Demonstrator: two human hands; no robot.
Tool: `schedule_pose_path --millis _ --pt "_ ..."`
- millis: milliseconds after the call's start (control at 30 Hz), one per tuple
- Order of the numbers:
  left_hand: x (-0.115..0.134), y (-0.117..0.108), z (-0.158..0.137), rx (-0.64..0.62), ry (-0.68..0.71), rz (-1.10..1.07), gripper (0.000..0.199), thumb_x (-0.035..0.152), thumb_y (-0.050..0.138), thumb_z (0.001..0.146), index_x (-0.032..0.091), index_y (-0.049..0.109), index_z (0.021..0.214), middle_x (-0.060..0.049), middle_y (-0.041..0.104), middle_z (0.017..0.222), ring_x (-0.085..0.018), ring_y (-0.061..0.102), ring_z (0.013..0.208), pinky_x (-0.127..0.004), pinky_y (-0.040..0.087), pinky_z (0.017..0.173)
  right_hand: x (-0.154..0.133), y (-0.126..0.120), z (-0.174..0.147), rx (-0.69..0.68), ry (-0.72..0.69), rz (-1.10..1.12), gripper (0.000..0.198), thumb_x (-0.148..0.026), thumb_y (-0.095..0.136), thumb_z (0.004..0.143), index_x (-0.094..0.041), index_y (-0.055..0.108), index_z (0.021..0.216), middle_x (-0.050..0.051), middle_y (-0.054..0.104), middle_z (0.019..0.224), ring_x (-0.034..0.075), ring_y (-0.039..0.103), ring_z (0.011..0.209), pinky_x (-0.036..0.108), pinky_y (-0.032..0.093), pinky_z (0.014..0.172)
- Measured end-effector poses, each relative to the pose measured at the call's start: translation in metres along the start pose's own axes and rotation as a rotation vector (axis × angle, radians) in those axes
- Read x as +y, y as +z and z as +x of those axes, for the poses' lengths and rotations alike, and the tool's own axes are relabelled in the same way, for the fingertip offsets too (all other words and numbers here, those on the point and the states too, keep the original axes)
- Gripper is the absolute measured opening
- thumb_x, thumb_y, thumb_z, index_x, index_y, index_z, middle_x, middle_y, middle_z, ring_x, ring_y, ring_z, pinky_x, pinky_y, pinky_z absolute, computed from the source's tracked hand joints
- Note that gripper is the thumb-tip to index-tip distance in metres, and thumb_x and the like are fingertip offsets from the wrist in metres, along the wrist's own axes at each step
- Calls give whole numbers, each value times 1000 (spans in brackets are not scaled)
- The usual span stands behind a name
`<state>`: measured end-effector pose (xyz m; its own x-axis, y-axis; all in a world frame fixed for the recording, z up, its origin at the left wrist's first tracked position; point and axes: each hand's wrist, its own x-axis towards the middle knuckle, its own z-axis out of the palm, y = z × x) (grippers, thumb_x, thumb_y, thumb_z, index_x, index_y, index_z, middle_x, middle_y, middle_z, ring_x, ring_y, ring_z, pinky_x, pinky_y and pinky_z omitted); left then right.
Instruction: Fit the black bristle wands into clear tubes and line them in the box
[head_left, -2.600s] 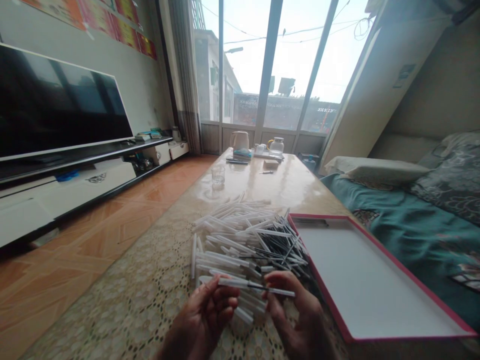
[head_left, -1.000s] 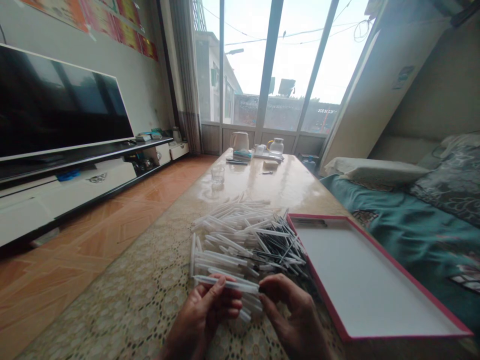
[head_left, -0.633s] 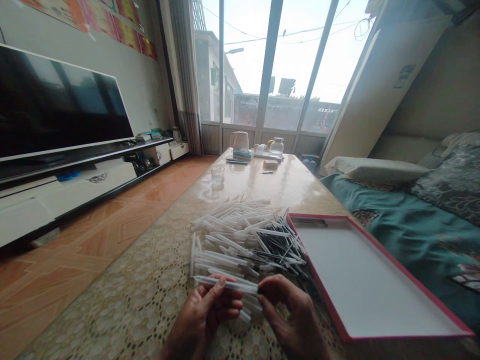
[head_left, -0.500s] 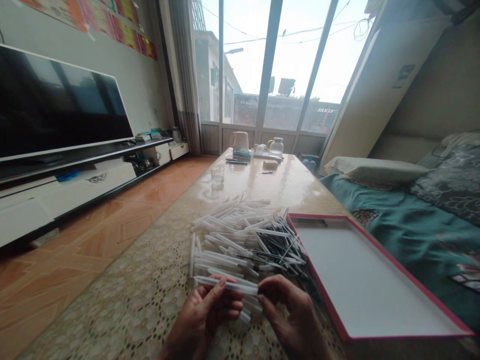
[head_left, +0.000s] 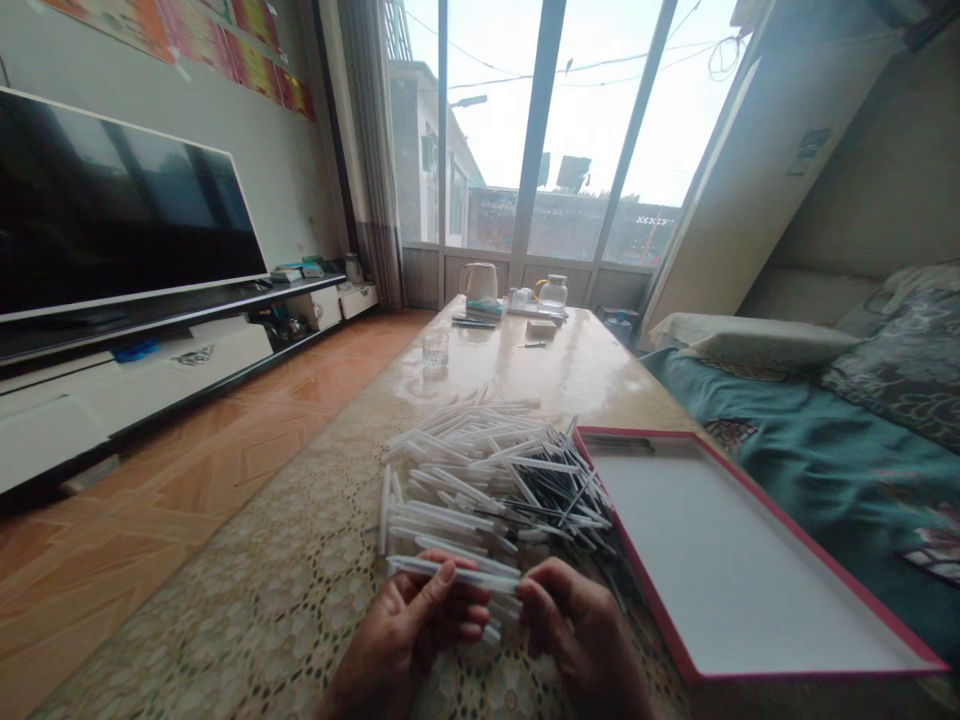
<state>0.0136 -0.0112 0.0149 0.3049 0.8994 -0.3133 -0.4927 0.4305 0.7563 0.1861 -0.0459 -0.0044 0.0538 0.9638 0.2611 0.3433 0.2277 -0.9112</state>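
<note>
A slim white pen barrel (head_left: 484, 578) lies nearly level across my left hand (head_left: 416, 615), pinched between thumb and fingers, its tapered tip pointing left. The fingertips of my right hand (head_left: 574, 610) are closed at the barrel's right end; any small part between them is hidden. Just beyond my hands spreads a heap of white pen barrels (head_left: 457, 480). Dark thin pen refills (head_left: 559, 490) are piled on the heap's right side. A few more white barrels show beneath the held one.
To the right lies a shallow pink-rimmed tray (head_left: 750, 540) with a few dark sticks at its far end. A glass (head_left: 434, 350), a kettle (head_left: 481, 285) and a glass pitcher (head_left: 553, 292) stand farther up the patterned table (head_left: 247, 610).
My right fingers have closed more tightly round the barrel's right end, and the dark spot seen there is no longer visible. The left hand has barely moved.
</note>
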Motion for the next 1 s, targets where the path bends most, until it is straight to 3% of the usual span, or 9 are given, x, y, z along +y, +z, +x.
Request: schedule_pose_path --millis 133,367,567,733,933,1000 --pt "-2 -2 1 -27 3 19 22 29 79 67 11 71 77 -8 75 63 -16 68 55 -22 54 53 3 0 0 -6 -53 -128 44 -44 36 95 -19 49 62 -4 46 52 7 43 43 17 32 42" --pt "-1 -3 3 2 -15 2 21 28 79 68 12 69 78 -8 75 65 -16 68 56 -22 55 55 -4 1 -1 -49 -99 -181 24 -43 38 93 -21 48 90 -7 48 56 9 45 46 19 30 46" --pt "0 -3 2 -14 -37 2 22 27 80 66 11 69 77 -8 75 64 -16 68 55 -22 55 53 2 0 0 -87 -61 -201 42 -44 28 97 -21 44 66 -5 48 49 9 46 43 19 28 45" --pt "-5 -8 6 5 -31 -20 21 28 78 69 12 69 80 -6 75 65 -15 69 57 -22 55 56 0 -2 -1 -89 -36 -207 30 -46 33 95 -21 48 90 -5 54 54 11 49 45 19 31 46" --pt "-6 -8 5 -34 -39 -14 25 31 78 69 12 69 81 -7 75 67 -16 69 59 -23 55 56 2 -2 0 -157 -19 -175 40 -44 25 98 -22 42 69 -4 53 49 11 52 44 19 31 46" --pt "-5 -7 5 -28 -40 -10 27 32 79 67 11 69 81 -7 75 67 -16 69 58 -23 55 56 3 -2 0 -139 -26 -173 37 -46 27 97 -22 44 74 -4 52 50 11 51 43 20 29 44"
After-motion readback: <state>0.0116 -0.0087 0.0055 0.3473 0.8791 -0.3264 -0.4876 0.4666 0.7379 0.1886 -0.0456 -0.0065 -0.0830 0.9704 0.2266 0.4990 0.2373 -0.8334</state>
